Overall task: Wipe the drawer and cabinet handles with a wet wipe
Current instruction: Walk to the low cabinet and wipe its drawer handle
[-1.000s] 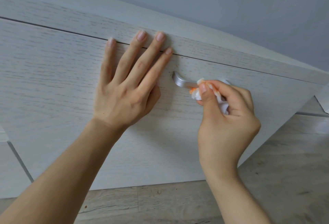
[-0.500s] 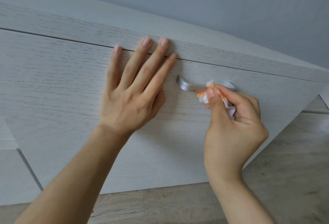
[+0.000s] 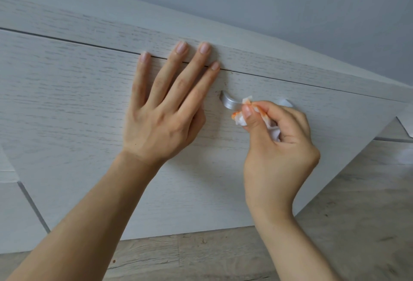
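Your left hand [image 3: 164, 115] lies flat on the pale wood-grain drawer front [image 3: 67, 106], fingers straight and slightly spread, the fingertips reaching up to the dark seam under the top panel [image 3: 100, 26]; this grip is wide and holds nothing. Just to its right, your right hand [image 3: 279, 146] makes a narrow grip, thumb and curled fingers pinching a crumpled white wet wipe [image 3: 242, 118] that carries orange marks. The wipe is pressed against the silver metal handle [image 3: 230, 103], near the handle's left end. The bare left portion of the handle curves out of the drawer front between your two hands, close beside the little finger of the left one. The rest of the bar runs behind the fingers of your right hand, and its far end shows just above the knuckles of that hand. A loose fold of the wipe trails down inside the right grip, against the palm. Below both wrists, the lower edge of the drawer front meets a grey wood-look floor [image 3: 357, 225]. Above the top panel, beyond your left fingertips, stands a plain grey wall [image 3: 268, 1]. Your forearms are bare, entering from the lower edge of the view.
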`<state>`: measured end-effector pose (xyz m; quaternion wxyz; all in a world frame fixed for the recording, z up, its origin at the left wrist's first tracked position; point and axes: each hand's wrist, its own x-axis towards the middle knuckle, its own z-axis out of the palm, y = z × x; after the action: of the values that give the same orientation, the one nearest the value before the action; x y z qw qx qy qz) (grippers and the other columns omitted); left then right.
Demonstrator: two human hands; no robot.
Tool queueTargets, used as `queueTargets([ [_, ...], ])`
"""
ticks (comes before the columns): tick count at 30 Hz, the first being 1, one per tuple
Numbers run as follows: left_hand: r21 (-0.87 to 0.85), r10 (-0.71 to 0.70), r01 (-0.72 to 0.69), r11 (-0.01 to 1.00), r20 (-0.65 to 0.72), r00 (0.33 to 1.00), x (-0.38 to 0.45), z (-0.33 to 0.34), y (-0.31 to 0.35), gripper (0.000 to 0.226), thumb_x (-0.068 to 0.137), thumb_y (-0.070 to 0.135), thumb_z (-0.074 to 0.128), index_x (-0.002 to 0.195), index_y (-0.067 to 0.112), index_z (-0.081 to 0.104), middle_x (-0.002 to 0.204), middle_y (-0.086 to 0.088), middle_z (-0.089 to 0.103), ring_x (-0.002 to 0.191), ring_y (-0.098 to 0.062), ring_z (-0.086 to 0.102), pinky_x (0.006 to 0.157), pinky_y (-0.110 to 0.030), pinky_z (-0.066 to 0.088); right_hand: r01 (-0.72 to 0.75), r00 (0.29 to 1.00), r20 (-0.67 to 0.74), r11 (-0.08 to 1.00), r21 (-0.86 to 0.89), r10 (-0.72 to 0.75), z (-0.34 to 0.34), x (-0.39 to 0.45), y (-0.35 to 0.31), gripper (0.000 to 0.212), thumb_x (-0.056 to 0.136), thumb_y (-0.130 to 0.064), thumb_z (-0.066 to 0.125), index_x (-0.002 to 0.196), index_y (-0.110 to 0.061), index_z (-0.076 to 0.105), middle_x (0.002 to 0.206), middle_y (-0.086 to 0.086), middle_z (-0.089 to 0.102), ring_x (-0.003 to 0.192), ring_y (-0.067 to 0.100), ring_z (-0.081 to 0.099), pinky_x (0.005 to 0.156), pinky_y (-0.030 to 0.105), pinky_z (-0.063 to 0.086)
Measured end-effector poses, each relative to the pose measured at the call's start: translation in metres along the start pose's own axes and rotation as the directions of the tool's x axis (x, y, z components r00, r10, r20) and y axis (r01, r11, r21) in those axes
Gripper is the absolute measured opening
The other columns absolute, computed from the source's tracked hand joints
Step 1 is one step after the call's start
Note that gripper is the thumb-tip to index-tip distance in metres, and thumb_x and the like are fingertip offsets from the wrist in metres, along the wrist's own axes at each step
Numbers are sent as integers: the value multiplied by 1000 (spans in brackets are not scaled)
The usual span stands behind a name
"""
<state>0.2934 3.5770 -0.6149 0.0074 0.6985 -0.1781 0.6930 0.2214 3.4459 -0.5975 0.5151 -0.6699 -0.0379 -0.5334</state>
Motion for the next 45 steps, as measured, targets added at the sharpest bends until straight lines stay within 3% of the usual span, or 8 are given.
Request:
queueTargets([
  [2,-19,0,0,1000,18,1000,0,-2,-2,53,91,16,50,143,14,41,149,-4,32,138,-25,31,115,-47,16,-46,999,-4,999,10,46,-2,1,1,2,81,-10,71,83,-8,71,83,3,64,76,21,67,71,31,54],
  [6,-54,35,-33,998,34,999,1,-6,-7,54,89,13,52,142,12,44,149,-5,34,138,-25,33,114,-47,17,-52,999,-6,999,3,52,-5,2,-2,7,83,-10,69,84,-4,71,83,12,65,76,18,65,71,10,44],
  [15,-118,35,-30,993,42,999,4,-10,-7,50,89,10,50,139,9,46,147,-7,36,137,-25,34,113,-47,18,-21,1000,5,999,35,21,4,-3,-3,4,80,-7,70,82,-10,72,82,-4,61,74,10,66,71,23,52],
  [19,-165,33,-28,986,26,999,5,-13,-10,47,88,7,48,135,5,51,143,-11,43,135,-27,39,112,-48,23,38,985,169,999,-1,-38,6,-18,-2,9,81,-1,68,83,-9,72,84,-3,62,72,-1,64,70,9,46],
  [26,-163,62,-61,985,3,998,4,-14,-20,48,87,5,49,134,5,52,144,-9,41,135,-24,39,111,-43,27,134,990,-58,988,76,-130,-4,-10,-10,17,85,-8,65,96,-22,63,94,0,59,87,15,63,79,30,50],
  [30,-157,48,-47,987,6,999,4,-13,-16,49,87,7,50,136,7,50,145,-7,38,136,-23,37,112,-42,26,145,988,-54,989,3,-145,5,1,-18,28,83,-9,68,106,-22,62,94,-11,55,87,-3,60,81,11,44],
  [38,-135,52,-49,990,13,999,3,-11,-17,49,89,10,48,137,8,49,146,-7,39,136,-23,36,112,-42,25,208,978,2,965,-160,-211,7,-3,-13,20,77,-6,75,95,-15,71,90,-4,56,81,0,56,73,4,39],
  [45,-119,49,-48,992,6,999,3,-11,-17,48,89,9,49,137,8,48,146,-7,40,136,-24,37,112,-43,27,94,990,-94,990,-109,-105,-13,12,3,20,78,-4,72,92,-16,68,91,-6,59,84,-1,60,77,7,42],
])
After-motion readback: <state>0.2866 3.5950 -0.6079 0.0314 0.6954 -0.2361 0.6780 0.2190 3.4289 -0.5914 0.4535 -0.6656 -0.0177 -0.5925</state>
